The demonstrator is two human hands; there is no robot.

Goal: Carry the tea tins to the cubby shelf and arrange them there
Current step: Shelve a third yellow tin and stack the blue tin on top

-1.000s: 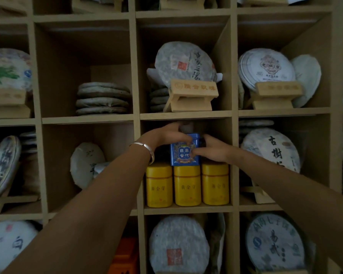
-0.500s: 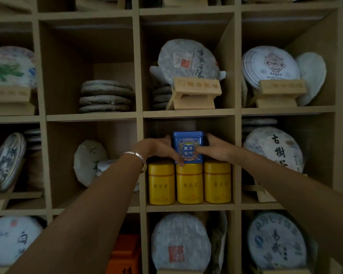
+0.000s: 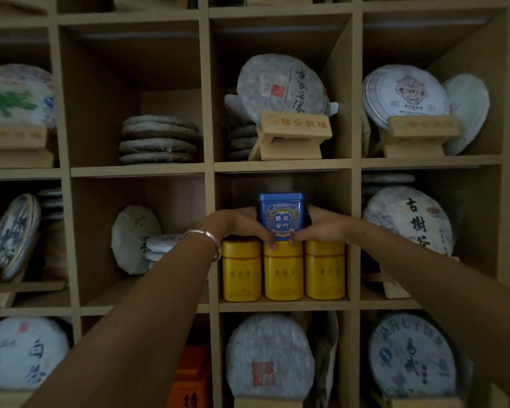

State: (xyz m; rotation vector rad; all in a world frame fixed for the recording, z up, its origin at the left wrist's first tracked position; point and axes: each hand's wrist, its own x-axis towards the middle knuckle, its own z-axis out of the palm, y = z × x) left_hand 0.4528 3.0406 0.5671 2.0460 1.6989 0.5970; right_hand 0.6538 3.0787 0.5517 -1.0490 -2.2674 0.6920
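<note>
A blue tea tin [image 3: 281,214] stands upright on the middle one of three yellow tea tins [image 3: 283,270] lined up in the centre cubby of the wooden cubby shelf [image 3: 283,305]. My left hand [image 3: 239,225], with a silver bangle on its wrist, grips the blue tin's left side. My right hand [image 3: 318,228] grips its right side. Both thumbs meet at the tin's lower front edge. The fingers behind the tin are hidden.
Paper-wrapped round tea cakes fill the cubbies around, some on wooden stands [image 3: 295,135]. A stack of tea cakes [image 3: 159,139] lies in the upper left cubby. An orange box [image 3: 190,375] sits in a lower cubby. The shelf dividers frame the centre cubby closely.
The blue tin has shifted a little to the right and now sits squarely over the middle yellow tin. Both hands slid down its sides to its base.
</note>
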